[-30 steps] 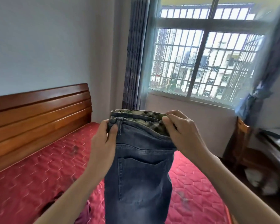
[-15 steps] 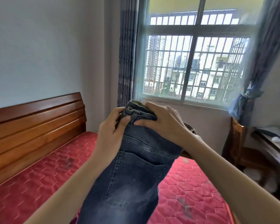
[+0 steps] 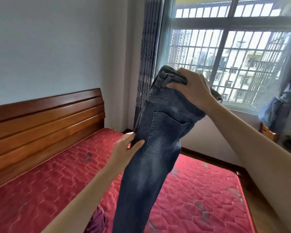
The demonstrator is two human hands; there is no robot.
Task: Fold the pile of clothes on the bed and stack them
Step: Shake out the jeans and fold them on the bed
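right hand (image 3: 194,89) clamps the jeans (image 3: 156,142) waistband high at frame centre so legs hang; left hand (image 3: 124,151) pinches their edge lower down.

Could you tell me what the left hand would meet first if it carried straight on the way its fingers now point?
Probably the jeans: the left hand already touches their left edge, fingers pointing into the denim.

- bed (image 3: 45,167): red quilted mattress with dark stains, wooden headboard (image 3: 45,121)
- maroon garment (image 3: 97,221) lying on mattress, bottom edge, partly hidden
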